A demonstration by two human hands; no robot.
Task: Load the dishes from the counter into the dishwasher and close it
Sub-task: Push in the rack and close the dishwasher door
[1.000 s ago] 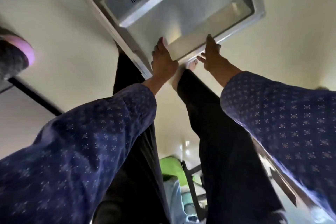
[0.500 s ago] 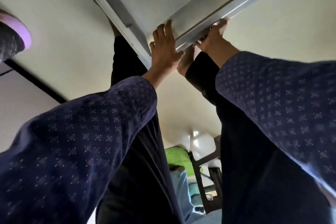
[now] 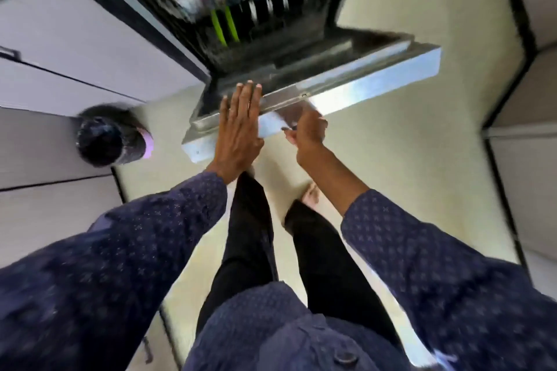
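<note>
While the dishwasher door [image 3: 355, 84] stood partly raised below the blurred racks [image 3: 241, 9], the left hand [image 3: 241, 126] lay flat with straight fingers on its front edge; the right hand [image 3: 309, 129] curled under that edge. An even two-handed lift seemed advisable. Bare floor [image 3: 407, 159] lay to the right and a bin [image 3: 108, 138] to the left.

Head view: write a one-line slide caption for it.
Left hand pressed flat on the half-raised dishwasher door, right hand at its front edge, loaded rack visible behind.
</note>
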